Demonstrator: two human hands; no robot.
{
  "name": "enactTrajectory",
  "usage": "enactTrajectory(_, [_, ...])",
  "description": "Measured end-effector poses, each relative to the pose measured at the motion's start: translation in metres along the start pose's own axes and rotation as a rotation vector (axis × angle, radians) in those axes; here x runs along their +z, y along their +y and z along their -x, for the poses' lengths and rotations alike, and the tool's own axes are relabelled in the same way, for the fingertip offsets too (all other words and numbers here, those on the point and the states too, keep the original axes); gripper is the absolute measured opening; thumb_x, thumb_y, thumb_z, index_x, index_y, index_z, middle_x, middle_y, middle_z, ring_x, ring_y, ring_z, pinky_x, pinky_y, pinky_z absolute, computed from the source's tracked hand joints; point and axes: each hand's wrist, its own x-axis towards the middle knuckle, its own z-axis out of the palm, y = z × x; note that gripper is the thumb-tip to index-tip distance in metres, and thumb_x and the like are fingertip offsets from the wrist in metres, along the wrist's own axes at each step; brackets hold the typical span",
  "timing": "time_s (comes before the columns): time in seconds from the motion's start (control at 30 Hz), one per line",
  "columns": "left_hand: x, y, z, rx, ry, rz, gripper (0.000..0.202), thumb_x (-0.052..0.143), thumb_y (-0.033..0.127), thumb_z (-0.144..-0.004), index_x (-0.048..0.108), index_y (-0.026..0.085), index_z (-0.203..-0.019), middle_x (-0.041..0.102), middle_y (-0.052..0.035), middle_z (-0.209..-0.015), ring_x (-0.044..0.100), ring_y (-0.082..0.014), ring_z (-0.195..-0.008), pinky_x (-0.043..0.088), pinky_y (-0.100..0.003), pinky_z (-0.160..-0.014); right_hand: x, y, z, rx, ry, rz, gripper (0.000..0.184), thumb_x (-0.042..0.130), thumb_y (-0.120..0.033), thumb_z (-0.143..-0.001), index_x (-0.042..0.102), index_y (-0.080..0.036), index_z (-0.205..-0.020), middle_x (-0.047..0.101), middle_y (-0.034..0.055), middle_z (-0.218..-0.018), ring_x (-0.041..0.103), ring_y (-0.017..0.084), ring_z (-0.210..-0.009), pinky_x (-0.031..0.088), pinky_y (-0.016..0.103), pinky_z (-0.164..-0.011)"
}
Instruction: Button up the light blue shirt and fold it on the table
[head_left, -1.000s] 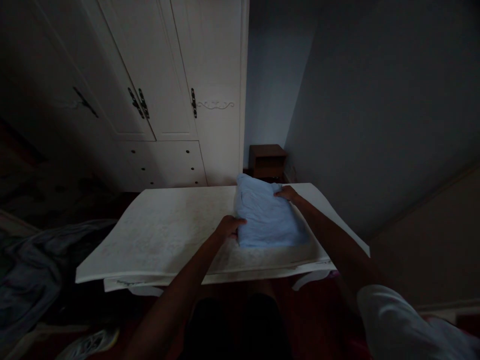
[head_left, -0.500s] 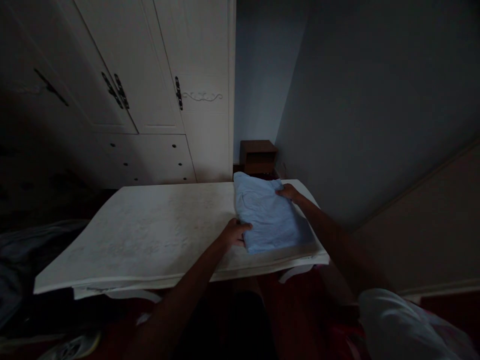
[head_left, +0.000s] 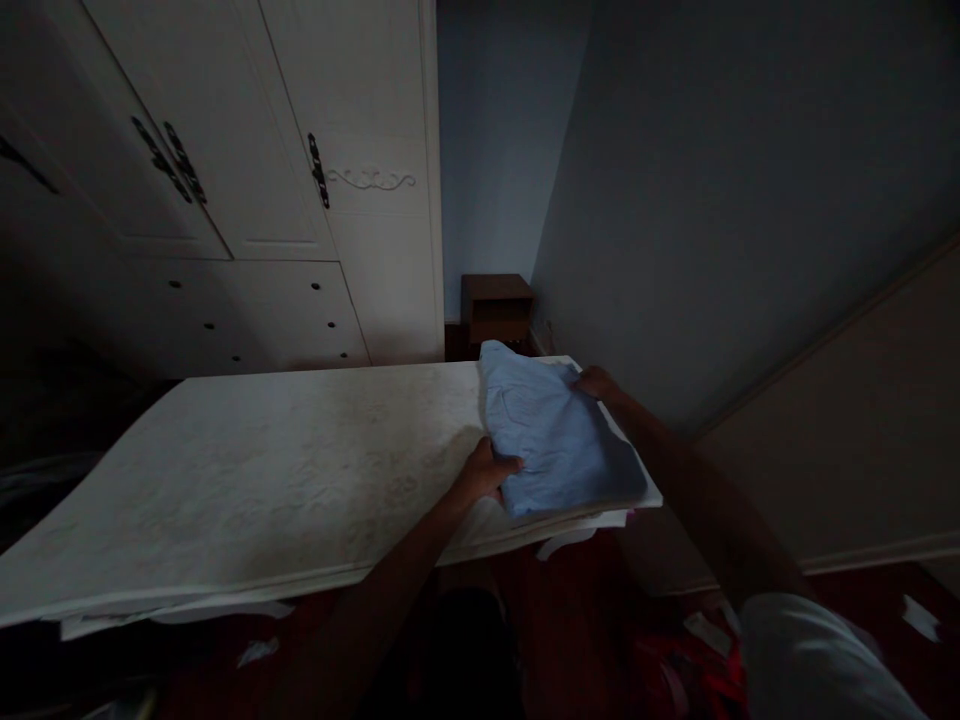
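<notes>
A folded light-blue garment (head_left: 555,435) lies at the right end of a white table top (head_left: 262,470). My left hand (head_left: 486,472) grips its near left edge, thumb on top and fingers curled under. My right hand (head_left: 596,383) holds the far right edge of the same garment, fingers closed on the cloth. The room is dim, so fine finger detail is hard to see.
A white wardrobe (head_left: 247,180) with dark handles and drawers stands behind the table. A small brown nightstand (head_left: 496,305) sits in the corner by the blue wall. Red fabric (head_left: 675,670) and scraps lie on the dark red floor below.
The garment and both hands have slid toward the table's right end and slightly nearer. The view has swung left, bringing more of the table top into sight.
</notes>
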Motion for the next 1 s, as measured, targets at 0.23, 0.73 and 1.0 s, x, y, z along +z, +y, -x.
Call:
enactTrajectory(0.23, [0.009, 0.02, 0.017, 0.366, 0.43, -0.84, 0.079, 0.058, 0.044, -0.085, 0.027, 0.007, -0.148, 0.038, -0.0276, -0.148, 0.042, -0.04, -0.134, 0.041, -0.054, -0.104, 0.008, -0.054, 0.013, -0.36, 0.149, 0.009, 0.05, 0.044, -0.036, -0.098, 0.048, -0.006, -0.139, 0.052, 0.0197, -0.14, 0.049, 0.027, -0.131, 0.037, 0.038, -0.111])
enactTrajectory(0.73, [0.034, -0.021, 0.001, 0.758, 0.153, -1.049, 0.078, 0.046, 0.062, -0.088, 0.037, 0.012, -0.147, 0.02, -0.0223, -0.158, 0.005, -0.0439, -0.147, 0.009, -0.065, -0.116, 0.095, -0.144, -0.027, -0.512, -0.085, 0.045, 0.061, 0.022, -0.05, -0.103, 0.026, -0.018, -0.154, 0.027, 0.0097, -0.159, 0.022, 0.024, -0.148, 0.016, 0.047, -0.12])
enactTrajectory(1.0, [0.045, -0.033, 0.012, 0.814, 0.177, -1.018, 0.07, 0.046, 0.062, -0.089, 0.039, 0.022, -0.147, 0.029, -0.0156, -0.157, 0.003, -0.0447, -0.147, 0.006, -0.071, -0.113, 0.102, -0.136, -0.033, -0.54, -0.006, 0.004, 0.06, 0.02, -0.05, -0.103, 0.033, -0.016, -0.152, 0.035, 0.0077, -0.156, 0.029, 0.02, -0.146, 0.021, 0.038, -0.12])
